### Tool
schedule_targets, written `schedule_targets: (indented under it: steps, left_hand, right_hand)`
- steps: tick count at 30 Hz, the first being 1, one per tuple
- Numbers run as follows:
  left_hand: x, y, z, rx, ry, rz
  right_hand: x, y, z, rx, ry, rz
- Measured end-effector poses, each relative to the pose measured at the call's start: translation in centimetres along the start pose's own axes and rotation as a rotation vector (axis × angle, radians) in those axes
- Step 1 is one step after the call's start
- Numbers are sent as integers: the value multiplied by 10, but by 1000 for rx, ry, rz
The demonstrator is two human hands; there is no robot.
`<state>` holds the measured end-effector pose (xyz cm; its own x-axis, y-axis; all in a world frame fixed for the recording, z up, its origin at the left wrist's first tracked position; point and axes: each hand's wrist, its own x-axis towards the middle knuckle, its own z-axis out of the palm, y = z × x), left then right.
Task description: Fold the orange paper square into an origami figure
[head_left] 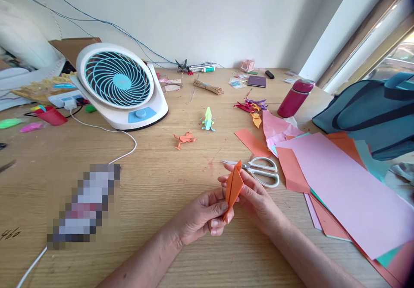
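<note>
A folded orange paper piece (pixel 234 186), long and pointed, is held tilted between both hands above the wooden table (pixel 155 176). My left hand (pixel 207 212) pinches its lower end between thumb and fingers. Against its right side rests the thumb of my right hand (pixel 257 197), with fingers behind the paper. Scissors with white handles (pixel 263 171) lie just beyond my right hand. Farther off are a folded orange paper frog (pixel 185 139) and a green and blue paper figure (pixel 208 120).
Colored paper sheets (pixel 349 184) spread over the right side, near a dark red bottle (pixel 296 98) and a blue bag (pixel 368 111). At left stand a white fan (pixel 121 81) and a blurred phone (pixel 86 206) with a white cable.
</note>
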<state>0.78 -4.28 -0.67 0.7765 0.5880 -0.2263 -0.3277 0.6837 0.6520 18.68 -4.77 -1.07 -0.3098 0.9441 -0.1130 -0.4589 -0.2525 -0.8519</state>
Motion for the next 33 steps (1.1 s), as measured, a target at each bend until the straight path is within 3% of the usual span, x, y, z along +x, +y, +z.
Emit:
schedule_targets:
  steps: [6,16,22,27,33]
  left_hand:
    - [2,0,1,64,31,53]
    - [5,-2,3,336,309,208]
    - [6,0,5,406,470,235]
    - [6,2,5,451,495,224]
    - [6,-1,3,467,507,211]
  right_hand:
    - [3,-1,-2,-29,14,-59]
    - [4,1,-7,-222,42,-231]
    - [4,3,-10,-649,80,-428]
    - [2,-2,-7,-934,59,-522]
    - [4,-3,-11,-1099,41,-637]
